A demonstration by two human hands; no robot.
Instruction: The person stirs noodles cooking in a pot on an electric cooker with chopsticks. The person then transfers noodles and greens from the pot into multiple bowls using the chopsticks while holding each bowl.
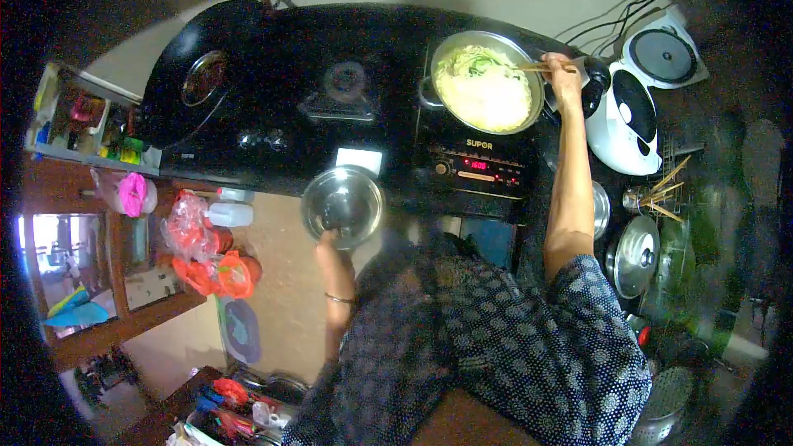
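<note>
My left hand (330, 249) is closed on the near rim of a round, shiny bowl (363, 235), held out by the front edge of the counter. Whether it is glass or metal is hard to tell, and nothing shows clearly inside. My right hand (564, 74) grips a pair of chopsticks (535, 68), their tips reaching over the right rim of a pot (439, 44). In that pot are pale noodles (483, 87) with green leaves and whitish liquid. The pot sits on a black induction cooker (477, 169) with a lit red display.
A gas burner (344, 87) is left of the pot. On the right stand a white rice cooker (615, 128), a chopstick holder (638, 200) and a metal lid (634, 258). Red plastic bags (219, 272) and a white jug (229, 215) are at lower left.
</note>
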